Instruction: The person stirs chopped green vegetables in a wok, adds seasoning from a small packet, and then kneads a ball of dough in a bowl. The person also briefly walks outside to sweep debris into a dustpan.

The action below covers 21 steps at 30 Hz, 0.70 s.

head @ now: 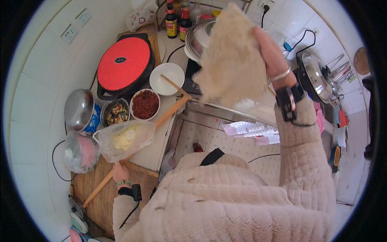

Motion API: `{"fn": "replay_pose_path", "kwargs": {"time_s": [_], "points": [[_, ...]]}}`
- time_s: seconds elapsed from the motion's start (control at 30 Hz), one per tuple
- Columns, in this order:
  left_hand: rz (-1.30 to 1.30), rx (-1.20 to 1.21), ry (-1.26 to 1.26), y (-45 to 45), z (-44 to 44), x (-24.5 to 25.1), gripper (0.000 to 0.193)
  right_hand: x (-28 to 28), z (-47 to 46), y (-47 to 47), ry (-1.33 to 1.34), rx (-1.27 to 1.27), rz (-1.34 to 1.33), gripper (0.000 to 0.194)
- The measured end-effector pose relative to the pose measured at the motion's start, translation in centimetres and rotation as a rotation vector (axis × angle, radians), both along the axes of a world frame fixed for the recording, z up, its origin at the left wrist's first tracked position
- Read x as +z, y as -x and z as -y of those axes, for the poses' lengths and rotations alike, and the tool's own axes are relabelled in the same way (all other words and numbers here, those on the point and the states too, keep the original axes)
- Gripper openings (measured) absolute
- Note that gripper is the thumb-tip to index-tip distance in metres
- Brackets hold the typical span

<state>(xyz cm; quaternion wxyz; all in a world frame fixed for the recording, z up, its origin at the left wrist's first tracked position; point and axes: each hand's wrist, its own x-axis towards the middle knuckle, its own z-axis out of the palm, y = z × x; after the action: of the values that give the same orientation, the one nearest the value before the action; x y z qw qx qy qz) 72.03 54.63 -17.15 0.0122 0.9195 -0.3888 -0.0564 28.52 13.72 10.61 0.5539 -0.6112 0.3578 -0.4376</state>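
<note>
Raised at the upper right, my right hand holds a thin tan, cloth-like piece by its edge. The piece is motion-blurred, so its material is unclear. Low on the left, my left hand grips a long wooden rolling pin. The pin slants from a wooden board up past the counter's front edge. A clear plastic bag with pale yellow powder lies over the pin's middle, just beyond my left hand.
Near the bag stand a bowl of dark red food, a metal bowl of chopped food and a white bowl with chopsticks. Behind are a red-lidded electric pan, a lidded pot and sauce bottles. A steel-lidded pan stands right.
</note>
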Motion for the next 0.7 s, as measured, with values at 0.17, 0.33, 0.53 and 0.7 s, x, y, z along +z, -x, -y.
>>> {"fn": "replay_pose_path", "kwargs": {"time_s": [0.17,0.33,0.53,0.7], "points": [[-0.081,0.111,0.134,1.8,1.0,0.6,0.041,-2.3,13.1,2.0,0.000,-0.135,0.313,0.040],[-0.109,0.111,0.330,3.3,1.3,0.4,0.021,-10.9,20.4,9.5,0.664,-0.327,-1.299,0.044],[-0.193,0.267,0.344,3.7,-2.3,-0.1,0.039,-15.4,18.0,8.1,0.116,-0.365,-0.292,0.050],[-0.176,0.309,0.350,3.9,-5.2,0.0,0.046,-13.8,6.7,-2.3,0.130,-0.059,-0.247,0.046]]}}
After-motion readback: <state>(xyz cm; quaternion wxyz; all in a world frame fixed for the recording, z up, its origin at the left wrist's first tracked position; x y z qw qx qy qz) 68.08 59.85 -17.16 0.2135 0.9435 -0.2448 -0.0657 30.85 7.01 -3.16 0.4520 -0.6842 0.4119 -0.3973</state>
